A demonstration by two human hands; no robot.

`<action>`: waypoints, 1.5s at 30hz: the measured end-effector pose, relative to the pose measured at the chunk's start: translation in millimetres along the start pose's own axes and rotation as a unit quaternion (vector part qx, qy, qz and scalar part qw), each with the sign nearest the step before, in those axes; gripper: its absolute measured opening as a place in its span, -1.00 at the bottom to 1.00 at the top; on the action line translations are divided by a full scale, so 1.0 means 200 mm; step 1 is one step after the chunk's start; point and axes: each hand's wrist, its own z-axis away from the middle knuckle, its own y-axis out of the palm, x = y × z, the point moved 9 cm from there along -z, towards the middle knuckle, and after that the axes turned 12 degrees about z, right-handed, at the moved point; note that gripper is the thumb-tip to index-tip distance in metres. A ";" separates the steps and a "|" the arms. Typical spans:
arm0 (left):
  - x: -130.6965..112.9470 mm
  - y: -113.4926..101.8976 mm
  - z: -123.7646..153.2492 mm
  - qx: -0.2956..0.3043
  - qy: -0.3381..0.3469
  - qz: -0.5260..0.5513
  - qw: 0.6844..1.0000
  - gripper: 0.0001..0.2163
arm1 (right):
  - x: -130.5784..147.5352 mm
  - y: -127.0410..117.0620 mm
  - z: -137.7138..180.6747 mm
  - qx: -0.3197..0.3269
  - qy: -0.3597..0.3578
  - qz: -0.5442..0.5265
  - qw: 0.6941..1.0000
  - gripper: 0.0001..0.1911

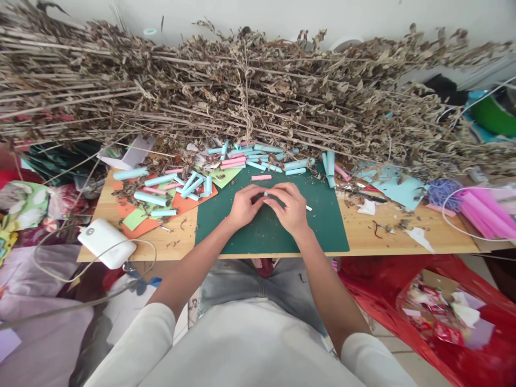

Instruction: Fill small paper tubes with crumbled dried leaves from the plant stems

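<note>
My left hand and my right hand meet over the dark green cutting mat on the wooden table. Both have their fingers curled together around a small pale blue paper roll, mostly hidden between the fingertips. A thin white stick pokes out from under my right hand. Several rolled blue and pink paper tubes lie just beyond the mat.
A large bundle of dried leafy branches lies across the back of the table. More paper tubes rest on orange and green sheets at left, beside a white device with a cable. Scissors, blue paper and pink rolls sit at right.
</note>
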 end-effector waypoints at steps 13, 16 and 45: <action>0.01 0.00 0.00 -0.008 -0.011 -0.003 1.000 -0.82 | -0.25 0.00 0.07 0.200 0.070 0.293 0.933 -0.84; 0.01 0.00 0.00 -0.007 -0.014 0.000 1.000 -0.82 | -0.24 -0.07 0.04 0.149 0.133 0.192 0.961 -0.86; 0.00 0.02 0.00 0.014 0.004 0.004 1.000 -0.82 | 0.11 -0.15 -0.15 -0.001 0.070 -0.037 0.997 -0.86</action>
